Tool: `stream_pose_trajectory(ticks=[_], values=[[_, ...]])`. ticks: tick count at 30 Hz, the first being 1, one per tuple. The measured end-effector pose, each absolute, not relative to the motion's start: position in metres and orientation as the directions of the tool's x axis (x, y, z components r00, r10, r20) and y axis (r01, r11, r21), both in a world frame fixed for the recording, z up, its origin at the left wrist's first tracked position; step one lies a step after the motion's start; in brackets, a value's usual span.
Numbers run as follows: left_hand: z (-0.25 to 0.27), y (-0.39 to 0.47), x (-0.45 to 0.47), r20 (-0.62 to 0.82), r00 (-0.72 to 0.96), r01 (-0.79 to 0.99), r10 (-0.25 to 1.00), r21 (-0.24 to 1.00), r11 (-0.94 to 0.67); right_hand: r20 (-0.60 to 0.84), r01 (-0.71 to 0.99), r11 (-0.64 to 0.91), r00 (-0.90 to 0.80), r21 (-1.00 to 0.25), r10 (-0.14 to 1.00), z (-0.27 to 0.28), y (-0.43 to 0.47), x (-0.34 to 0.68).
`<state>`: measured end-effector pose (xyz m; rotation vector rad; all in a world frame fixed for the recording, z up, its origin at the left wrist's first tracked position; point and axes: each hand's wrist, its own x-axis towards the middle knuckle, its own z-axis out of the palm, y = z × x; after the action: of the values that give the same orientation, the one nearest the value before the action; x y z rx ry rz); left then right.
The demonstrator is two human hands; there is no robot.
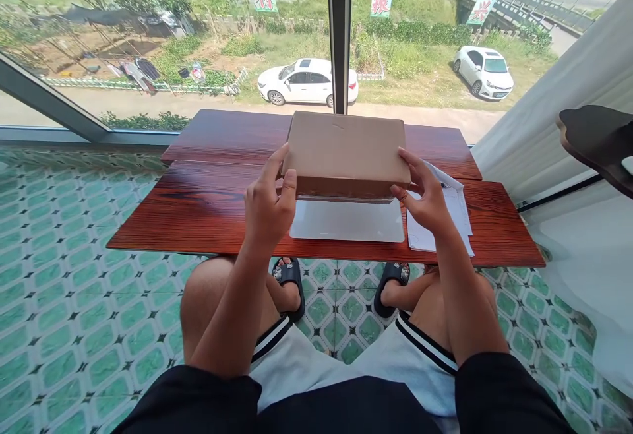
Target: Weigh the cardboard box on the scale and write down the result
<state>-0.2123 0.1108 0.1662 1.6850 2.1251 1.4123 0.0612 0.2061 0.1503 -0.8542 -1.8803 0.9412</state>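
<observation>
A closed brown cardboard box (346, 147) is held up between my two hands above the wooden table. My left hand (271, 203) grips its left end, thumb at the near corner and index finger along the side. At the right end, my right hand (422, 193) has its thumb on the near lower corner and a finger on the top edge. Below the box, a translucent white sheet or flat panel (347, 221) lies on the table. White papers (440, 219) with writing lie beside it, partly behind my right hand and forearm. The box's underside is hidden.
The dark red wooden table (188, 206) has a gap between its two boards. Behind it stands a large window with a dark frame post (339, 38). A pale curtain (558, 91) and a dark, curved wooden piece (598, 140) are at the right. My knees are close to the table's front edge.
</observation>
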Motion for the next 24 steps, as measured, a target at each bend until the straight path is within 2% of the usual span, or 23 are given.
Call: stream_pose_trajectory(ticks=[4,8,24], values=[[0.155,0.12,-0.212,0.425,-0.348,0.625,0.836,0.77,-0.13,0.394,0.187,0.491,-0.392,-0.851,0.831,0.149,0.211,0.071],[0.144,0.126,-0.213,0.392,-0.326,0.557,0.86,0.815,-0.16,0.41,0.189,0.504,-0.383,-0.843,0.828,0.146,0.214,0.077],[0.13,0.134,-0.212,0.376,-0.319,0.609,0.87,0.784,-0.116,0.375,0.185,0.472,-0.395,-0.862,0.839,0.129,0.218,0.083]])
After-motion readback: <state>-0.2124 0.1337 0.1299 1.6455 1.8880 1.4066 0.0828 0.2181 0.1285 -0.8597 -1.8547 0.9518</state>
